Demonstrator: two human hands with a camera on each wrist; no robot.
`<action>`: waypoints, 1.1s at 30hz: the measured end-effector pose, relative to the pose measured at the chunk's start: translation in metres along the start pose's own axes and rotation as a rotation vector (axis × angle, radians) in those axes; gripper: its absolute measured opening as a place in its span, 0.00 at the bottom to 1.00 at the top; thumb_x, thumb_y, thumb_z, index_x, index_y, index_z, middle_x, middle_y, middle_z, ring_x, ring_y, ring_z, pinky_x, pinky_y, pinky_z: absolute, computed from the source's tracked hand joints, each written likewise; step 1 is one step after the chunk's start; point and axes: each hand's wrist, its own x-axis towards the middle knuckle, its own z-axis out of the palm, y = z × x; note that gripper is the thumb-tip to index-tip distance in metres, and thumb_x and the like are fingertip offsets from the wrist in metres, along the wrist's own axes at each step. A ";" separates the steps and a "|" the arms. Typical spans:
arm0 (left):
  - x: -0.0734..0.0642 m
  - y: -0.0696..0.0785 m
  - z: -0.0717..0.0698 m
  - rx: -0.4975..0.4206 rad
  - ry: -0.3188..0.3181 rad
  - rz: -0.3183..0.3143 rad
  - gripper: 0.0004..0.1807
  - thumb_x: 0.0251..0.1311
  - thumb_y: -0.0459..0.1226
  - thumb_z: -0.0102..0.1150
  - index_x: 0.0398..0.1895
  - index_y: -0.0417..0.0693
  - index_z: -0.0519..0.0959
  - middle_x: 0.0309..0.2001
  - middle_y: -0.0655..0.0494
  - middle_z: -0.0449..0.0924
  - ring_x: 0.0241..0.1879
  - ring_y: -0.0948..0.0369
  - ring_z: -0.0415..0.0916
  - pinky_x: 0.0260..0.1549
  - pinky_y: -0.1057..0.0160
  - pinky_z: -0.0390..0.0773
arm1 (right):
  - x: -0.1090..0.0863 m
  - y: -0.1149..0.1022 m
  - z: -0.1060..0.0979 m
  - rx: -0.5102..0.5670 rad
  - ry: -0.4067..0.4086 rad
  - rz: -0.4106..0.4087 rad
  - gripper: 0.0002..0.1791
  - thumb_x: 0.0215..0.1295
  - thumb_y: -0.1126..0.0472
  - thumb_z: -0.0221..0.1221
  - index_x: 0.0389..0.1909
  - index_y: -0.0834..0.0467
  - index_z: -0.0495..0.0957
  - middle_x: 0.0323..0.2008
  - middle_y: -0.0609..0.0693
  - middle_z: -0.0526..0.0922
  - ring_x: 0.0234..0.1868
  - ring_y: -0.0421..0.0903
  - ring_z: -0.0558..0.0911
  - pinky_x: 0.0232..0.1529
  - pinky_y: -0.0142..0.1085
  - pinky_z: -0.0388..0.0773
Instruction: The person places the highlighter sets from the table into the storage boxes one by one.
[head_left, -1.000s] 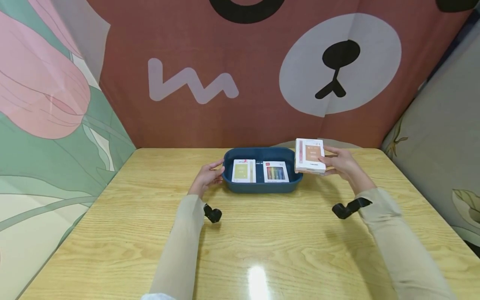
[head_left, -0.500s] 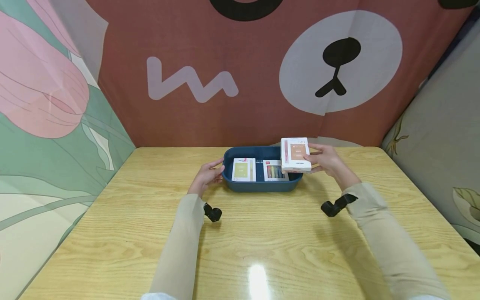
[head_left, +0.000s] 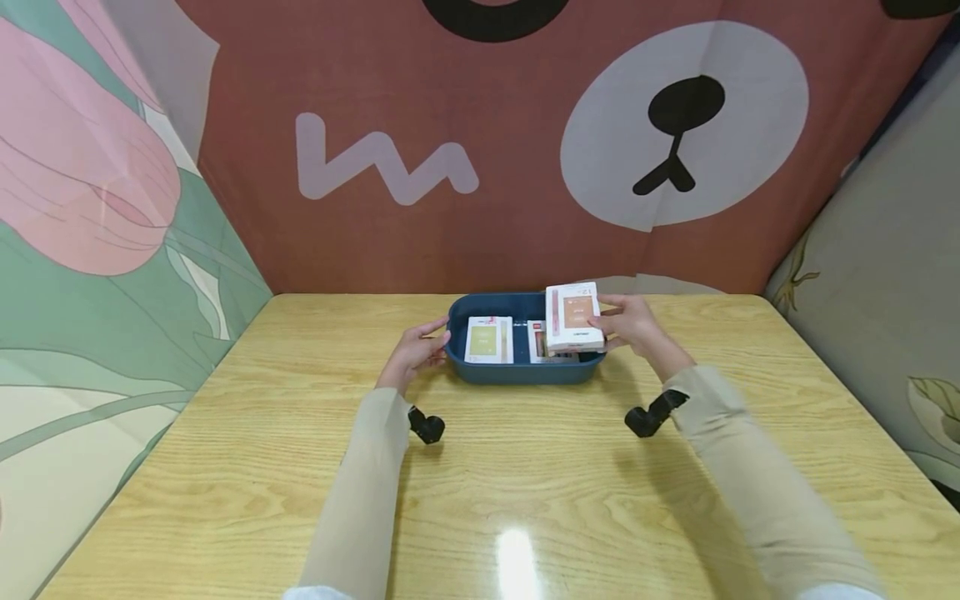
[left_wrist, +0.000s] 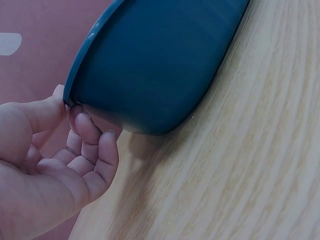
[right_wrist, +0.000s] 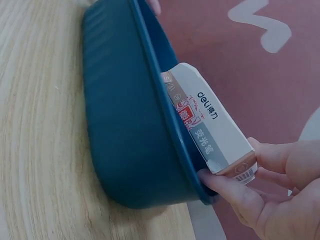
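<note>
A dark blue oval basin stands on the table near its far edge. My left hand pinches the basin's left rim between thumb and fingers, as the left wrist view also shows. In my right hand is a white box of highlighters with an orange panel, gripped by its right end. That box is tilted over the basin's right part, its lower edge within the rim. Inside lie a white box with a yellow-green panel on the left and a white box with coloured sticks pictured, partly covered by the held box.
The wooden table stretches in front of the basin. Behind it hangs a red-brown cloth with a bear pattern, close to the basin's far side. Patterned cloths flank the table left and right.
My right hand has carried the orange-panelled highlighter box leftward from beyond the basin's right end and then slightly down over the box with coloured sticks. The left hand keeps its place on the rim.
</note>
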 end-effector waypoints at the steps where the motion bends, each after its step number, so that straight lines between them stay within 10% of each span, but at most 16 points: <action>1: 0.000 0.000 0.000 0.001 -0.001 0.000 0.23 0.60 0.33 0.52 0.60 0.51 0.69 0.21 0.53 0.68 0.20 0.62 0.68 0.29 0.63 0.72 | 0.001 0.000 0.002 -0.017 0.009 -0.005 0.32 0.61 0.71 0.53 0.65 0.66 0.52 0.53 0.75 0.64 0.23 0.40 0.77 0.22 0.36 0.77; 18: -0.002 0.001 0.000 0.010 -0.006 -0.014 0.23 0.61 0.34 0.52 0.60 0.52 0.68 0.22 0.54 0.69 0.21 0.61 0.68 0.30 0.61 0.72 | 0.013 0.005 0.029 -0.423 0.127 -0.087 0.25 0.56 0.69 0.59 0.55 0.73 0.67 0.37 0.68 0.78 0.17 0.44 0.77 0.18 0.37 0.76; 26: -0.003 0.002 0.000 0.022 -0.012 -0.013 0.23 0.61 0.35 0.52 0.60 0.54 0.68 0.22 0.55 0.70 0.22 0.60 0.69 0.34 0.60 0.72 | 0.110 0.095 0.006 -0.604 0.167 -0.344 0.12 0.44 0.57 0.68 0.26 0.60 0.79 0.18 0.50 0.78 0.19 0.42 0.74 0.18 0.32 0.70; 33: -0.003 0.002 0.000 0.029 -0.017 -0.018 0.23 0.61 0.35 0.52 0.60 0.54 0.68 0.23 0.54 0.70 0.23 0.60 0.69 0.37 0.58 0.72 | 0.133 0.110 0.013 -0.788 0.200 -0.287 0.16 0.46 0.61 0.67 0.35 0.68 0.80 0.29 0.57 0.80 0.27 0.48 0.74 0.28 0.39 0.70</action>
